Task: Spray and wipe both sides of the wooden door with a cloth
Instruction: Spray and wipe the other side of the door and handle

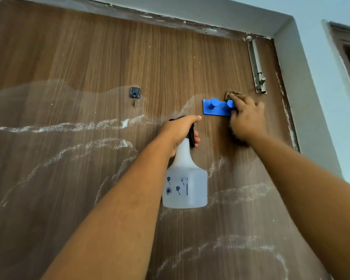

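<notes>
1. Left grip [182,132]: curled round the neck and black trigger head of the spray bottle [185,178], thumb laid along the top, fingertips wrapped under the trigger.
2. Bottle: translucent white plastic, small blue flower prints on its side, hanging below the left grip and held just in front of the wooden door [89,57].
3. Right grip [247,116]: fingers spread and bent over a brown cloth [233,93], pressing it flat to the door; only a bit of the cloth visible above the fingertips and a darker bit under the heel of the hand.
4. Cloth: up against the right end of a blue hook rail [212,110] with round pegs, fixed to the door; right fingertips overlapping that rail's right peg.
5. Above and right of the cloth: a metal slide bolt [257,65], mounted upright near the door's top right corner.
6. Left of the blue rail, well apart: a small dark square hook [134,92] stuck to the door.
7. Door surface: brown wood grain, marked with whitish foamy streaks and a paler wet patch across the middle and lower parts.
8. Round the door: a white frame [303,77] and pale wall, chipped paint along the top edge.
</notes>
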### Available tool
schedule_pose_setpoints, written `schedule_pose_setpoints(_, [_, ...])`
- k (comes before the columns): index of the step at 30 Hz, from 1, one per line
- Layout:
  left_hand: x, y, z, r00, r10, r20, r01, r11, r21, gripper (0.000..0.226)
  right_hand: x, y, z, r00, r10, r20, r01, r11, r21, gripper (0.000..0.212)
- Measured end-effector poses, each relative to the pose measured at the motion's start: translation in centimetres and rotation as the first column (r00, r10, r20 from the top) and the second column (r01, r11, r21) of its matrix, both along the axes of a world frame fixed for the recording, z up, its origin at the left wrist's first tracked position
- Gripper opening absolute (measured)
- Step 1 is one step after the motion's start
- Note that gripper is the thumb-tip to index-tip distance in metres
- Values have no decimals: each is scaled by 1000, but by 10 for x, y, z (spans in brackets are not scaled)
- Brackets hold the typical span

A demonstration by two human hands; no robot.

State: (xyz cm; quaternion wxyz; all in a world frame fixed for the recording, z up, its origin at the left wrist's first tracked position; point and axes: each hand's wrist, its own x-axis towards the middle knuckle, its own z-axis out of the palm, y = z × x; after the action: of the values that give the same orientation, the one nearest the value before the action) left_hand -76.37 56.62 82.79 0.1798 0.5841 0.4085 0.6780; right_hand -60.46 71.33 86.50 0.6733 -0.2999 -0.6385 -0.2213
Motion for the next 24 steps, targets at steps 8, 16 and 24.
schedule_pose_setpoints(8, [1, -1, 1, 1000, 0, -19, 0, 1000, -14, 29, -58, -24, -84, 988, -139, -69, 147, 980, 133, 49])
schedule_pose_setpoints(16, [0, -38, 18, 1000, -24, -11, 24, 997, 72, 30, -91, -56, -38, 908, -326, 264, 279, 939, 201, 56])
schedule_pose_setpoints(24, [-10, -61, 15, 990, 144, -7, -141, 977, 160, 25, -100, -99, 81, 790, -536, 298, 595, 787, -162, 24])
